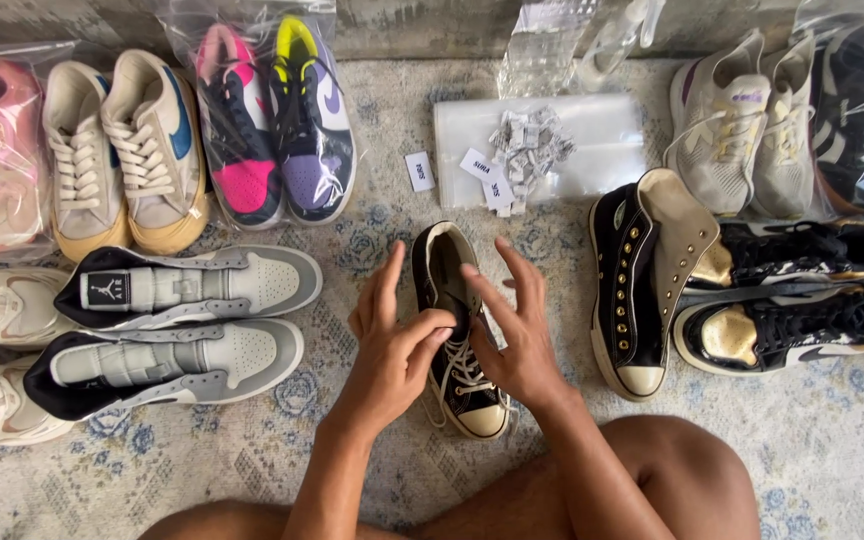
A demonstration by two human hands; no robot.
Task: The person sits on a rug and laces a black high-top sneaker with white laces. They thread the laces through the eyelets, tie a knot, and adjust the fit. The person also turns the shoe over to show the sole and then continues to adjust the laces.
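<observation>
**Both hands on a black sneaker**

We see the left hand [392, 335] pinching at the tongue and laces of the black sneaker [457, 335], thumb and forefinger closed on them. The right hand [517, 330] rests against the sneaker's other side, fingers spread and loose. The sneaker lies on the rug [832, 450], toe toward us, between the two hands. Its studded mate [637, 285] lies just right; grey high-tops [187, 325] lie left.

Both forearms are showing bare, without sleeves, and the left hand [392, 335] and right hand [512, 330] are wearing no rings.
</observation>
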